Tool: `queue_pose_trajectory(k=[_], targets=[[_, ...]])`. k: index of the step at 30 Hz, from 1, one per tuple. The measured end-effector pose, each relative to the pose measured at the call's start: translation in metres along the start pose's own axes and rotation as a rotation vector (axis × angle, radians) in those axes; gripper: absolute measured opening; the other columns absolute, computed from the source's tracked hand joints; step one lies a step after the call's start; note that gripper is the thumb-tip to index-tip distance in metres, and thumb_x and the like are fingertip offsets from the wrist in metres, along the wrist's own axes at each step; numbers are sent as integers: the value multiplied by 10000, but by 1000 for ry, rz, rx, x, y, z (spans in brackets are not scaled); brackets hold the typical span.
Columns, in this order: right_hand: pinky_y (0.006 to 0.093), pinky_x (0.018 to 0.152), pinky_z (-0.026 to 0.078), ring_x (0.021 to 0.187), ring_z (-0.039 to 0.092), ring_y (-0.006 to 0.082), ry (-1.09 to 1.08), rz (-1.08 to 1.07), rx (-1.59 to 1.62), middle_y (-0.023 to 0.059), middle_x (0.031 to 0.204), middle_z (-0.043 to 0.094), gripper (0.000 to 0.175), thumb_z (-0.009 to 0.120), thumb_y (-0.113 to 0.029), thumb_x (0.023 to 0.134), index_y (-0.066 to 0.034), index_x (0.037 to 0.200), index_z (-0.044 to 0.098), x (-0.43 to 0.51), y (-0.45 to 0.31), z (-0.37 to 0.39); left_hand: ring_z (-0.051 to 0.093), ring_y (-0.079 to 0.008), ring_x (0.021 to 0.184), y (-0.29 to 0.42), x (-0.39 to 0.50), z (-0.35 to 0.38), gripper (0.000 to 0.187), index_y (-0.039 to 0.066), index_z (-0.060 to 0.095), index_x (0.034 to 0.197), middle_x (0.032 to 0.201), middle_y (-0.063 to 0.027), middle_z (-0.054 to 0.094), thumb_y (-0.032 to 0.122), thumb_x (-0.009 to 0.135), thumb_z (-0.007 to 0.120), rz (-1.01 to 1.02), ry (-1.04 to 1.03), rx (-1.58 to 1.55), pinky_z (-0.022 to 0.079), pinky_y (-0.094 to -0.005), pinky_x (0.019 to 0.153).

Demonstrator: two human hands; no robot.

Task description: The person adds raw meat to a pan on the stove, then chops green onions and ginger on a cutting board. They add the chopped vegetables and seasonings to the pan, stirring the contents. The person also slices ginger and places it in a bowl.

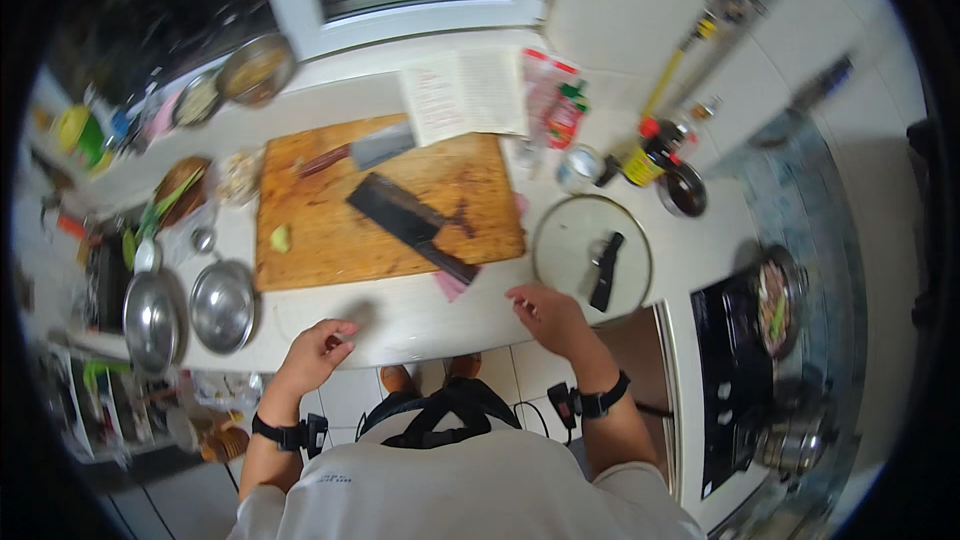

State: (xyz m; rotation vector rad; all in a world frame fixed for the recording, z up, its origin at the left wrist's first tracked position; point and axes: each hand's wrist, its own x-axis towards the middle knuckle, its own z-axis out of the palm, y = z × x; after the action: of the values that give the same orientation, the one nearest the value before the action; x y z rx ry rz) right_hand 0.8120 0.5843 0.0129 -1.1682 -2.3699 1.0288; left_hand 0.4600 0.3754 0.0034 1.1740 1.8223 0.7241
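Note:
My left hand (319, 351) hovers with curled fingers over the counter's front edge, holding nothing, its thumb and fingers apart. On the right, my right hand (546, 315) is half-curled and holds nothing that I can see, near a round glass lid (562, 255) with a black handle. Between and beyond them lies a wooden cutting board (315, 262). A dark cleaver (397, 214) rests on it, its handle over the front edge above a pink cloth (450, 286). Behind is a second cleaver (382, 146) with a brown handle. A small pale yellow-green piece (280, 238) sits at the left.
Steel bowls (223, 307) stand left of the board. An open booklet (465, 94) overlaps its back edge. Beyond the lid are a jar (580, 169), a yellow-labelled bottle (646, 163) and a small dark bowl (682, 190). A pan of food (776, 304) is on the stove at right.

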Motion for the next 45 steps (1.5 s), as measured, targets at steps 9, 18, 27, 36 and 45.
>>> queue_pose_trajectory(k=[9,18,27,36,45], targets=[[265,695,517,762,634,102,442,288,266,23,827,673,161,639,-121,976,-46,1104,699,-7,142,-125,632,-145,775,49,31,39,290,43,670,1208,1041,-67,702,124,932,712,-70,-59,50,535,-292,735],[250,459,416,557,552,105,869,760,876,23,710,628,102,605,-144,1000,-69,970,667,-150,273,-28,688,-212,828,43,21,57,301,79,681,1210,1094,-102,715,144,918,713,24,-60,111,560,-331,788],[433,976,535,1153,619,306,397,944,1259,170,1292,624,373,557,-187,1004,-46,1349,558,-137,268,118,686,-200,835,-9,-30,93,315,77,683,1214,1031,-92,727,183,922,732,-42,-177,156,561,-332,784],[365,963,508,953,608,197,520,695,1850,43,1081,639,203,475,-254,1045,-116,1109,609,-73,302,174,694,-190,847,-70,-135,137,326,71,685,1214,1076,-78,737,229,933,734,-302,-219,98,561,-312,793],[410,1068,453,1152,593,239,626,854,1707,55,1203,631,168,458,-169,988,-95,1032,602,-62,307,170,706,-262,922,-40,-147,243,358,153,668,1268,1150,-90,726,314,949,687,-318,-346,148,554,-353,857]])
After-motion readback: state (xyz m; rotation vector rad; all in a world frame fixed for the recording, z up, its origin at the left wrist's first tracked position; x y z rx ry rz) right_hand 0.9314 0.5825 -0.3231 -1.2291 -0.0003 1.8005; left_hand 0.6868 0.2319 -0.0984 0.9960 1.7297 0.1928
